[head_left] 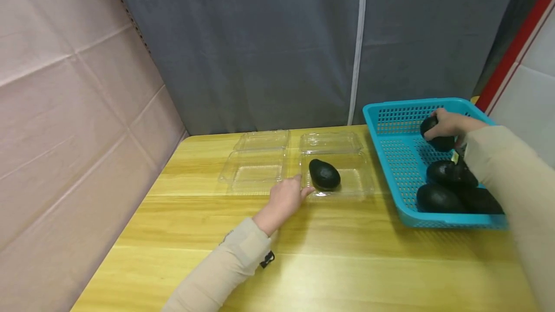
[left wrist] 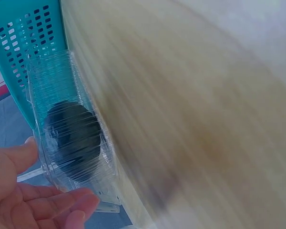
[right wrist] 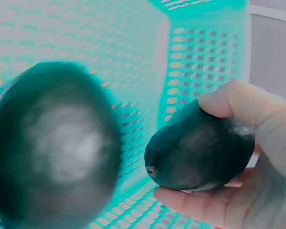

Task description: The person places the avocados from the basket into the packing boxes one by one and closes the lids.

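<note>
My right hand (head_left: 451, 126) grips a dark avocado (right wrist: 200, 150) between thumb and fingers, inside the blue basket (head_left: 383, 167) near its back. Several more avocados (head_left: 440, 199) lie in the basket's front right part; one large avocado (right wrist: 57, 148) fills the left of the right wrist view. My left hand (head_left: 286, 199) is at the front left corner of a clear hinged plastic box (head_left: 353, 177), thumb along the front and fingers at the left side. In that box rests one avocado (head_left: 324, 175), also seen through the plastic in the left wrist view.
Left of the first box stands a second clear box (head_left: 257, 172), its lid (head_left: 262, 140) folded back. The wooden table (head_left: 329, 264) ends at a grey curtain (head_left: 260, 61) behind. A pink cloth wall (head_left: 78, 134) runs along the left.
</note>
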Demonstrator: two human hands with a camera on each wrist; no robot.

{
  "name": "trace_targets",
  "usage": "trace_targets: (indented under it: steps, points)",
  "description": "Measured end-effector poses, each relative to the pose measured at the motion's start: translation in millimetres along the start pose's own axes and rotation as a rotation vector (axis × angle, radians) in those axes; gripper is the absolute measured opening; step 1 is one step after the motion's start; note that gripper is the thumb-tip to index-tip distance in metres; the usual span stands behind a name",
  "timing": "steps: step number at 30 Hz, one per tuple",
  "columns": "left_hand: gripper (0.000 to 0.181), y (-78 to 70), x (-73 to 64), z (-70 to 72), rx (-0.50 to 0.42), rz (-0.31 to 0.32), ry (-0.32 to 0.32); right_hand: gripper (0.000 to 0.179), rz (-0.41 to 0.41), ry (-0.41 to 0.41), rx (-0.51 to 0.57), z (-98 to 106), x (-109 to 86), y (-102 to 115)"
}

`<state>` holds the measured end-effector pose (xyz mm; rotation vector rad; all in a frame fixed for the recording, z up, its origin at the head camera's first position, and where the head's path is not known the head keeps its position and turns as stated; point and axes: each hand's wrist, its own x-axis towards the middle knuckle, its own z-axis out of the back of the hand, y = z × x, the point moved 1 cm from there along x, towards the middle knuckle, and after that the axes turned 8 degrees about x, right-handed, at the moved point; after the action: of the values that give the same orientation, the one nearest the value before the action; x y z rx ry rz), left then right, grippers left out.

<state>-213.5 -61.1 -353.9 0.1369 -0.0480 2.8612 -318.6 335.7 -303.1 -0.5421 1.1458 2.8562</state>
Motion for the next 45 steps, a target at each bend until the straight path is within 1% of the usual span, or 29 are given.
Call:
trace_targets:
  steps: [4, 9, 13, 19, 24, 28, 35, 42, 45]
  points:
    - [0.054, -0.4, -0.2, -0.1, -0.001, 0.0, -0.001, 0.081, 0.008, -0.011, 0.039, 7, -5.4, 14]
    - [0.055, 0.6, 0.1, -0.6, -0.001, -0.005, -0.005, 0.081, 0.067, -0.031, 0.062, 11, -12.2, 33]
    - [0.055, 0.9, 0.4, -0.3, 0.012, -0.012, -0.011, 0.081, 0.094, -0.053, 0.063, 10, -13.9, 51]
    - [0.054, -0.4, 1.4, -0.3, 0.024, -0.012, -0.004, 0.083, 0.102, -0.06, 0.042, 3, -14.7, 74]
    - [0.055, -2.0, 1.6, -0.3, 0.029, -0.007, 0.005, 0.083, 0.137, -0.058, 0.007, -7, -18.4, 95]
    - [0.055, -2.5, 1.9, -0.5, 0.029, -0.003, 0.01, 0.083, 0.166, -0.032, -0.023, -16, -20.3, 113]
    - [0.054, -4.1, 2.4, -0.6, 0.049, -0.001, 0.009, 0.083, 0.202, 0.02, -0.059, -42, -23.5, 142]
    - [0.054, -5.2, 3.0, -0.4, 0.036, 0.0, 0.01, 0.077, 0.211, 0.077, -0.079, -70, -23.5, 157]
    - [0.053, -5.5, 3.0, -0.9, 0.035, -0.001, 0.008, 0.076, 0.204, 0.112, -0.114, -81, -21.3, 160]
